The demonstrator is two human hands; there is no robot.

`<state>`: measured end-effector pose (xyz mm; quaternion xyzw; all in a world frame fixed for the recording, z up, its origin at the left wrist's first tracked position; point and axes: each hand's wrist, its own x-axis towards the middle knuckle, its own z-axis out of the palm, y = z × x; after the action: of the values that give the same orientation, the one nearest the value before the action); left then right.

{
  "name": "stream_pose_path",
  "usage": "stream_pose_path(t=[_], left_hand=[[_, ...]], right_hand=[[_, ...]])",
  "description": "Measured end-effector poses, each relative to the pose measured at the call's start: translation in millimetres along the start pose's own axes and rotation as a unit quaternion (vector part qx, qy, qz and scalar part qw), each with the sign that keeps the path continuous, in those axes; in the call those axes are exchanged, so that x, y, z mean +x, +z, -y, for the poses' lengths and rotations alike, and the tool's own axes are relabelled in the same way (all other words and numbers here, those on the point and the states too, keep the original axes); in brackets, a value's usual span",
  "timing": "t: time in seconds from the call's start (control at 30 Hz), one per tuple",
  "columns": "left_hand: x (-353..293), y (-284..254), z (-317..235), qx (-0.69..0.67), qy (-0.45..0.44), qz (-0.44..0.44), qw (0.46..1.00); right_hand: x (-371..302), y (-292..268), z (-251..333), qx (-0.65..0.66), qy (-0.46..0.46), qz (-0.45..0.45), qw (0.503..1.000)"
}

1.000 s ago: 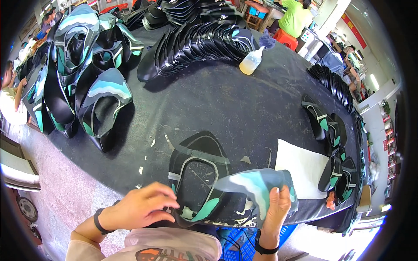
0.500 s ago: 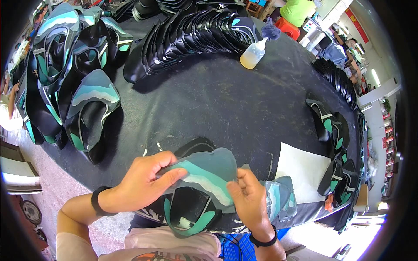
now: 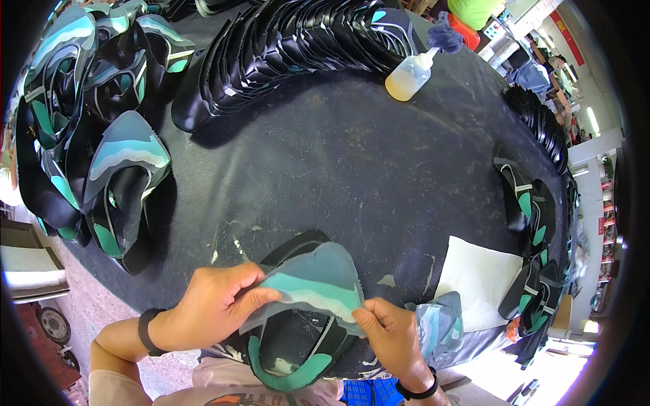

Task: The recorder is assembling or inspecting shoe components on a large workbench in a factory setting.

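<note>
At the table's near edge, both hands hold a shoe upper (image 3: pixel 323 279) whose toe part carries grey, teal and pale wavy bands. My left hand (image 3: pixel 210 304) pinches the left side of that toe part between thumb and fingers. The lower right edge of the same part is gripped by my right hand (image 3: pixel 391 331), thumb on top. Below the bands hangs a black loop with a green heel band (image 3: pixel 298 375). Whether the banded part is fixed to the black loop, I cannot tell.
Finished-looking shoe uppers (image 3: pixel 128 162) pile up at the left. A long row of black pieces (image 3: pixel 284 61) lies at the back, beside a squeeze bottle (image 3: pixel 409 76) of yellowish liquid. At right are loose banded pieces (image 3: pixel 440 321), a white sheet (image 3: pixel 477 274) and more uppers (image 3: pixel 521 203).
My view has shifted slightly. The banded toe part is bent more and tilted between my hands, and my right hand has moved down a little. Both hands keep their hold.
</note>
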<state>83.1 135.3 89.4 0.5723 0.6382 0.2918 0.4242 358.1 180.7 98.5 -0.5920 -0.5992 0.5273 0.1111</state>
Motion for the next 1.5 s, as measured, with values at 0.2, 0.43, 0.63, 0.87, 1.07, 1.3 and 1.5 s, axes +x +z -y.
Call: stream_pose_path(t=[0.2, 0.43, 0.63, 0.87, 1.07, 1.3, 1.5], left_hand=[[13, 0, 8, 0.090, -0.017, 0.042, 0.995], [22, -2, 14, 0.106, -0.028, 0.077, 0.991], [28, -2, 17, 0.104, -0.030, 0.070, 0.992], [29, 0, 21, 0.134, -0.016, 0.075, 0.988], [32, 4, 25, 0.149, -0.017, 0.069, 0.986], [31, 7, 28, 0.148, -0.016, 0.048, 0.988], [29, 9, 28, 0.161, -0.007, 0.038, 0.986]], right_hand=[[17, 0, -11, -0.058, -0.027, 0.022, 0.998], [30, 2, -7, -0.074, 0.001, 0.056, 0.996], [36, 5, -11, -0.076, 0.036, 0.068, 0.994], [38, 6, -13, -0.088, 0.038, 0.075, 0.993], [43, 4, -5, -0.057, 0.078, 0.081, 0.992], [43, 6, -8, -0.070, 0.063, 0.074, 0.993], [42, 8, -7, -0.079, 0.058, 0.066, 0.993]])
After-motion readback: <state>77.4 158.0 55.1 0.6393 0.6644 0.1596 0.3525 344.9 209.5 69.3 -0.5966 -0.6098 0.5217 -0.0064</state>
